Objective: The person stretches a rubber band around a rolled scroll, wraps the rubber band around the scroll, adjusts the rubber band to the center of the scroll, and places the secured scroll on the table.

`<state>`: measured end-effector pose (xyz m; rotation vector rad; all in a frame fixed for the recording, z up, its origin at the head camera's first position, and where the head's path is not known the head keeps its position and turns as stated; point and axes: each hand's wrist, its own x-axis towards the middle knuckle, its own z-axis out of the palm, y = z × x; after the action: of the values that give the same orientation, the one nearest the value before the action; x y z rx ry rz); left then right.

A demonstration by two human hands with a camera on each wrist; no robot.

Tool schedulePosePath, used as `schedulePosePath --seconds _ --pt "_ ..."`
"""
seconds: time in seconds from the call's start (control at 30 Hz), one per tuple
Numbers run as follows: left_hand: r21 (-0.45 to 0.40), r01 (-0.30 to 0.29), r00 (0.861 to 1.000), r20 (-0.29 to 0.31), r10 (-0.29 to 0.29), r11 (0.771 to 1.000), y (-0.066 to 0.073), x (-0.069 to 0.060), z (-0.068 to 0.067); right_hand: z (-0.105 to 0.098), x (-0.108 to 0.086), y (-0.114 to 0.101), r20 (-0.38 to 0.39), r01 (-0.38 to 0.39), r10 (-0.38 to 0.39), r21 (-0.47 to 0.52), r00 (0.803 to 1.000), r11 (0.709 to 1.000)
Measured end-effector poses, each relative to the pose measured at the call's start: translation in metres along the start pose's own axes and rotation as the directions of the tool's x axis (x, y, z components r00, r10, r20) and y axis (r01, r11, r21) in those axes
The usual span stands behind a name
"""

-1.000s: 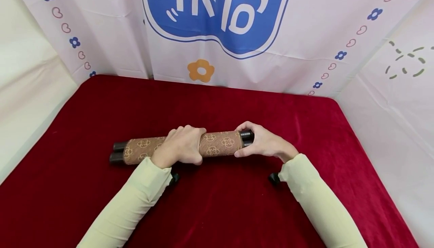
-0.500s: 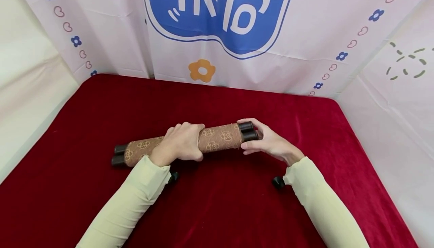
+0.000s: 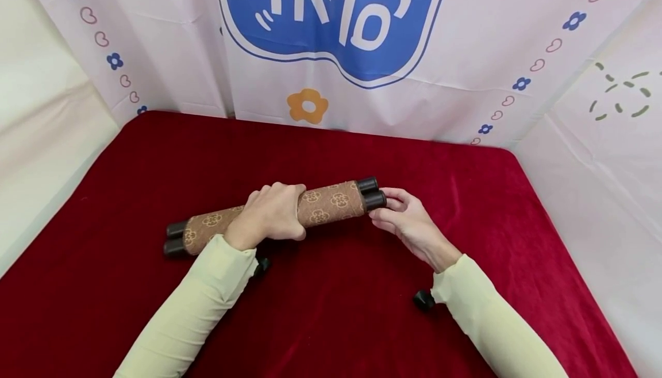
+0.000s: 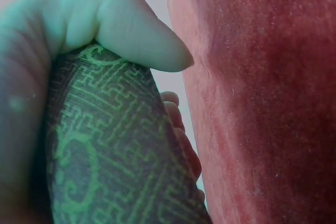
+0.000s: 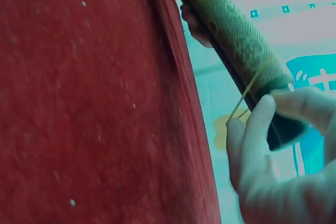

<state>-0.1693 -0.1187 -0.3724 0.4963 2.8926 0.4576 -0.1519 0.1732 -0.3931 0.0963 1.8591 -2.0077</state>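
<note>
**Right hand (image 3: 416,228) working a yellow band (image 5: 244,95) at a scroll's (image 3: 333,203) end**

Bent right fingers are holding the thin band, drawing it out from the scroll's right end. The left hand (image 3: 271,212) is wrapping its fingers round the scroll's middle, holding it above the red tabletop (image 3: 336,309). The band is probably being put on or taken off; which, I cannot tell. The next pull likely calls for even tension. Beyond, the far table edge is running well apart, leaving room before the printed backdrop (image 3: 414,111).

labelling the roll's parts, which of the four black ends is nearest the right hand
In the head view, the lower right black end, beside the right hand; the upper right end is farther, the left ends farthest.
</note>
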Motion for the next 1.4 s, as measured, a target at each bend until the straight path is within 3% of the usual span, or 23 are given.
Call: schedulePosePath --seconds 0.1,0.27,0.43,0.6,0.77,0.9,1.0,1.27,1.4 --pt "0.004 0.002 1.0 -0.004 -0.002 1.0 0.0 0.0 0.0 0.001 -0.003 0.002 -0.009 -0.055 0.054 -0.093 0.999 0.994" --pt "0.004 0.006 1.0 -0.002 -0.006 1.0 0.0 0.0 0.0 0.004 -0.008 0.009 0.04 -0.091 0.107 -0.288 0.993 0.953" --pt "0.009 0.012 1.0 -0.002 -0.012 1.0 0.0 0.0 0.0 0.014 -0.011 0.015 0.073 -0.076 0.1 -0.284 0.992 0.956" --pt "0.013 0.016 1.0 -0.005 -0.016 1.0 0.0 0.0 0.0 0.025 -0.009 0.019 0.049 -0.07 0.086 -0.262 0.995 0.962" --pt "0.011 0.021 1.0 -0.01 -0.021 1.0 0.0 0.0 0.0 0.033 -0.008 0.024 0.006 0.06 -0.062 -0.355 0.998 0.933" --pt "0.011 0.034 0.999 -0.016 -0.034 0.999 0.0 0.001 0.0 0.038 -0.009 0.027 -0.012 0.187 -0.215 -0.444 0.977 0.876" --pt "0.011 0.041 0.999 -0.019 -0.041 0.999 0.0 0.001 0.001 0.04 -0.01 0.028 -0.029 0.24 -0.289 -0.483 0.957 0.842" --pt "0.018 0.059 0.998 -0.037 -0.058 0.998 -0.002 0.001 0.004 0.045 -0.012 0.025 -0.027 0.288 -0.361 -0.548 0.932 0.785" --pt "0.022 0.059 0.997 -0.042 -0.058 0.998 -0.001 0.0 0.006 0.053 -0.014 0.023 0.019 0.335 -0.405 -0.6 0.914 0.726"
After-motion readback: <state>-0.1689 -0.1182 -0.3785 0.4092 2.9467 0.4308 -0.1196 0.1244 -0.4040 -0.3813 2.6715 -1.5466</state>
